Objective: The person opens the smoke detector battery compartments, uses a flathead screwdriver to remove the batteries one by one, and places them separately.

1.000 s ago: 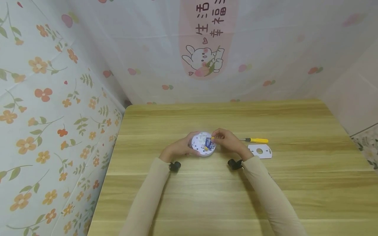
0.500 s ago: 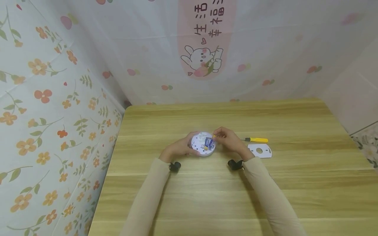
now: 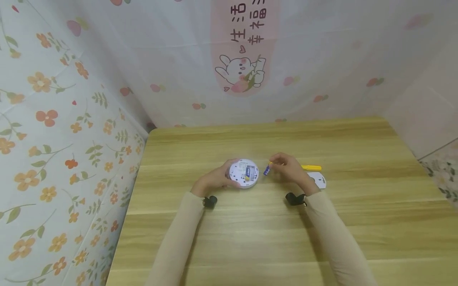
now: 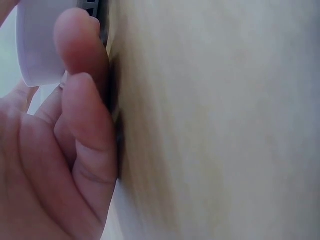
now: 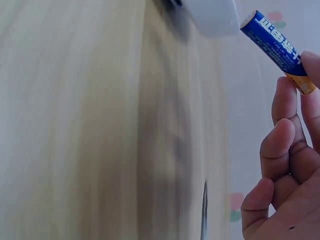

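A round white device (image 3: pixel 237 179), shaped like a smoke alarm, has its back with a battery compartment facing up. My left hand (image 3: pixel 216 178) grips it by the left side, thumb and fingers around the rim. One blue-and-yellow battery (image 3: pixel 247 173) lies in the compartment. Just right of the device, my right hand (image 3: pixel 289 168) pinches a second battery (image 5: pixel 275 44) by its yellow end. In the right wrist view its blue end points toward the device, with a gap between them. In the left wrist view, fingers (image 4: pixel 90 130) curl beneath the white casing (image 4: pixel 40 42).
Right of the right hand lies a screwdriver (image 3: pixel 312 168) with a yellow handle; its metal shaft (image 5: pixel 204 210) shows in the right wrist view. A white mounting plate (image 3: pixel 319 179) is partly hidden behind the right wrist. The wooden table (image 3: pixel 243 238) meets patterned cloth at its back and left.
The right hand has lifted one battery out of the device's compartment and carried it to the right. The left hand keeps its grip on the device.
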The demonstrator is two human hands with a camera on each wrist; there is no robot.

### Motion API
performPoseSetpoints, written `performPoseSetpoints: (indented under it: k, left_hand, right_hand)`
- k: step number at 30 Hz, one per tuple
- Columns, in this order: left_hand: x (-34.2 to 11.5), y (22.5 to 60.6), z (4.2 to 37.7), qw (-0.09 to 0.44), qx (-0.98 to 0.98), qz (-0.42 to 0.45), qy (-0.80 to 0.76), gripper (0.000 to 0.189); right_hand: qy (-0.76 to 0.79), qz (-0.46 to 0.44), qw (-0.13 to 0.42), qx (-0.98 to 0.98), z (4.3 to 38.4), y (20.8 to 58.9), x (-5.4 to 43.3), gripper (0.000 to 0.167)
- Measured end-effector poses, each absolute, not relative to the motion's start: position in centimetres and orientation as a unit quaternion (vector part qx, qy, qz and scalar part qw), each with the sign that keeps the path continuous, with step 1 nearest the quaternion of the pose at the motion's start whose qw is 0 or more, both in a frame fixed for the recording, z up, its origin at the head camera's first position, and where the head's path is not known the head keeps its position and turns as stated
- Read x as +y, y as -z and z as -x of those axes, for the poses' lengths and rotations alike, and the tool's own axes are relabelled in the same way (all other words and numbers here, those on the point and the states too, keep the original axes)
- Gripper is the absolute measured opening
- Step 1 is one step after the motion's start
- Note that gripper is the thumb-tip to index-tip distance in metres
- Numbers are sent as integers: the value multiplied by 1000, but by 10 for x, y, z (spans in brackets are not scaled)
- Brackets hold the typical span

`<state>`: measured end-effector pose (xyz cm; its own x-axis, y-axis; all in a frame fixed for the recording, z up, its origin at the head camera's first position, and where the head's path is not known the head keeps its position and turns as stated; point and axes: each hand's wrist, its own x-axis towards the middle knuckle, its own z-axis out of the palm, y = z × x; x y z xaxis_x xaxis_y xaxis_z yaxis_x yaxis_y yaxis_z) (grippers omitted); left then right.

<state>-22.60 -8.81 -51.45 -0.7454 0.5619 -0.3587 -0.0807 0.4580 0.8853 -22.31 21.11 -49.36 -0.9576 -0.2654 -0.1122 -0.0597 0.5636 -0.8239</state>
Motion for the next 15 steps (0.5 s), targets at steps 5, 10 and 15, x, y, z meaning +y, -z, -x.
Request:
performPoseSetpoints:
  k: [5,10,15]
  left_hand:
    - [-89,513,225,321,792,-151,-497,97]
    - [-89,514,225,319,792,-147,-499,96]
    - [-89,513,224,314,795,-153,-496,96]
  right_hand:
    - [448,93,124,881,219,491,225,30]
    - [438,102,142,882,216,493,238,31]
    - [418,107,157,888,213,496,250,32]
